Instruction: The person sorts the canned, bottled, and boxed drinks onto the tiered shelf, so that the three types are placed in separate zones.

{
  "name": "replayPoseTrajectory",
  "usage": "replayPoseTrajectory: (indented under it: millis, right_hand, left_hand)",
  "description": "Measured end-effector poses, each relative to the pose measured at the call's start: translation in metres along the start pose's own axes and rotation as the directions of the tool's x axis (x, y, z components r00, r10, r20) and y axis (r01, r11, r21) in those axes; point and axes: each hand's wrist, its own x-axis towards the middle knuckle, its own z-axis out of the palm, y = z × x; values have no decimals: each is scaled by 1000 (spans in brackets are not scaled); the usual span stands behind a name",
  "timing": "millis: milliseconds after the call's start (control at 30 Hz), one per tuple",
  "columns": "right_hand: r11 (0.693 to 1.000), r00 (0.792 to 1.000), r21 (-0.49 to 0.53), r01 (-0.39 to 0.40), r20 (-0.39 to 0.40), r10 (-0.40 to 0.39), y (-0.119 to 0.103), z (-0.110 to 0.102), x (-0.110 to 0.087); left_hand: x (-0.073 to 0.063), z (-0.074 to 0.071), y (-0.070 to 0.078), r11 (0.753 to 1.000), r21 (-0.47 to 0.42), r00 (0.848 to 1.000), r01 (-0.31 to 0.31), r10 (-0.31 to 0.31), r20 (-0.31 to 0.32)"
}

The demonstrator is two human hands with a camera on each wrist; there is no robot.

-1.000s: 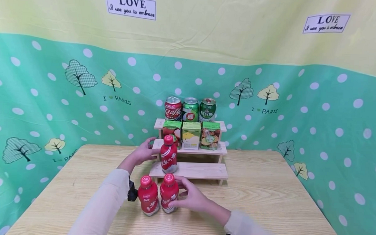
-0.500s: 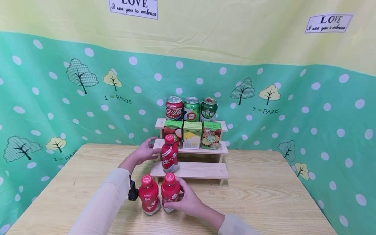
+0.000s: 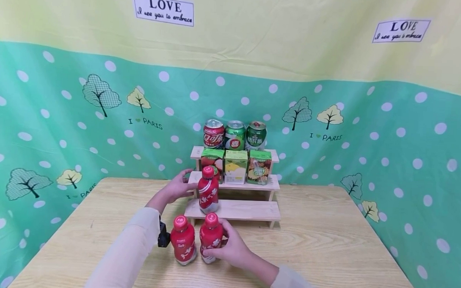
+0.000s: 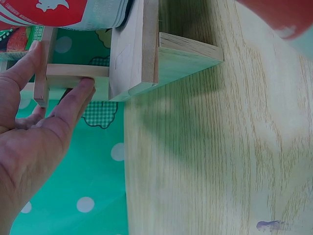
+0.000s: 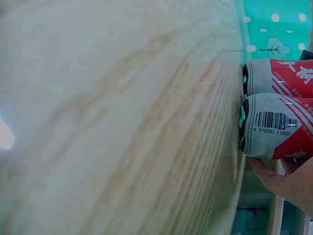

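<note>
My left hand (image 3: 177,187) holds the left end of a three-step wooden display rack (image 3: 247,209), its fingers on either side of the middle plank in the left wrist view. A red drink bottle (image 3: 208,191) stands upright on the lowest step at its left end, beside that hand. Below, my right hand (image 3: 232,246) grips a second red bottle (image 3: 211,233), its thumb across the front. In the right wrist view the held bottle (image 5: 271,127) shows its barcode side. A third red bottle (image 3: 183,240) stands on the table just left of it, a narrow gap between them.
Three juice cartons (image 3: 235,167) stand in a row on the middle step. Behind them, three cans (image 3: 235,135) line the top step. The wooden table (image 3: 318,236) ends at a green dotted cloth backdrop (image 3: 367,157).
My right hand and its bottle have shifted slightly right, widening the gap to the bottle on the left. The left hand stays at the rack's end.
</note>
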Motion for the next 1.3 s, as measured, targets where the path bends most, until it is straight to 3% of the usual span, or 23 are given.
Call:
replayPoseTrajectory:
  millis: [467, 733, 1300]
  right_hand:
    - [999, 995, -17, -50, -88, 48, -6, -17, -4]
    - [994, 991, -82, -73, -114, 64, -2, -29, -5]
    - [990, 972, -114, -88, -228, 60, -20, -56, -4]
  left_hand:
    - [3, -1, -4, 1000, -9, 1000, -14, 14, 5]
    - [1, -1, -3, 1000, -8, 1000, -9, 9, 4]
    - [1, -1, -1, 1000, 16, 1000, 5, -5, 4]
